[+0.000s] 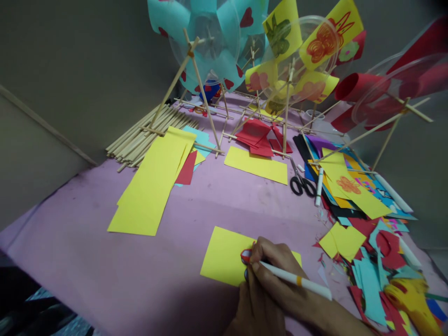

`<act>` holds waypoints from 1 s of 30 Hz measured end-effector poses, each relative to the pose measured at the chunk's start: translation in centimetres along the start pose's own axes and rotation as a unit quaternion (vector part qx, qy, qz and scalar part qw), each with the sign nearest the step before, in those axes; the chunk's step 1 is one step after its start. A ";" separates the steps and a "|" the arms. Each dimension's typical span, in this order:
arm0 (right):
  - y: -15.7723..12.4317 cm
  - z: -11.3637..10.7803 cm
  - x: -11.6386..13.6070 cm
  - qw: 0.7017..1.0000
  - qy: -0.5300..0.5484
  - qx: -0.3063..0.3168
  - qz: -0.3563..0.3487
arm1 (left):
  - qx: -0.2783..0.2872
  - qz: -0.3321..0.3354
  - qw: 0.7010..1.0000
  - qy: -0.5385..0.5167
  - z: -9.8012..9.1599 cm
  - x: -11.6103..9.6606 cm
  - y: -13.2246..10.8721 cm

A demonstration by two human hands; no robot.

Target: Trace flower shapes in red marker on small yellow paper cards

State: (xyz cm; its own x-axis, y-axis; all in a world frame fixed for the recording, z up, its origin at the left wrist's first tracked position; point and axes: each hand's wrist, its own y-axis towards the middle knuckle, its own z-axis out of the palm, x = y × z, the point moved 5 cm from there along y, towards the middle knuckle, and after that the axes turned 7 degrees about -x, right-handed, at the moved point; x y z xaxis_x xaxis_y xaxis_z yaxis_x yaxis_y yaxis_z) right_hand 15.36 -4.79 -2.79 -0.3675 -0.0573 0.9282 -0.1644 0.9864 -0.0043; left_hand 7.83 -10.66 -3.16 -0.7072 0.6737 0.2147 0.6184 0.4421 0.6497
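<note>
A white marker pen point(297, 278) with an orange band is gripped in my right hand point(280, 270). Its tip end points down at a yellow paper strip point(224, 254) lying near the front of the table. Close beneath, my left hand point(257, 305) has its fingers drawn together over the same strip, partly covered by my right hand. At the fingertips shows a small pale piece with a red edge point(246, 255); its kind I cannot make out. My hands hide the strip's middle and lower right.
Yellow strips point(150, 186) and wooden sticks point(140, 135) lie left. Ahead are another yellow strip point(257, 165), red paper pieces point(255, 135) and scissors point(301, 183). Paper scraps point(371, 280) crowd the right. Stick stands with a blue pinwheel point(210, 42) and yellow pinwheel point(297, 56) rise behind.
</note>
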 end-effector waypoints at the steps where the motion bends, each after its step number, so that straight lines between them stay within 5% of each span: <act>1: 0.0 0.0 0.0 1.000 0.000 0.003 -0.002 | -0.002 0.000 1.000 0.001 0.0 0.0 0.0; 30: 0.0 -0.1 0.6 0.999 -0.032 0.031 -0.012 | 0.025 -0.016 0.999 -0.042 -0.4 0.2 0.1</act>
State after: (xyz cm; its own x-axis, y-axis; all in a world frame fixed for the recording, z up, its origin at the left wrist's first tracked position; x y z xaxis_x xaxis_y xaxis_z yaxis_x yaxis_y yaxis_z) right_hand 15.20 -4.80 -2.15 -0.4199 -0.0927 0.9028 -0.2303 0.9731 -0.0072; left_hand 7.62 -10.72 -2.82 -0.6967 0.7051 0.1322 0.6141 0.4908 0.6181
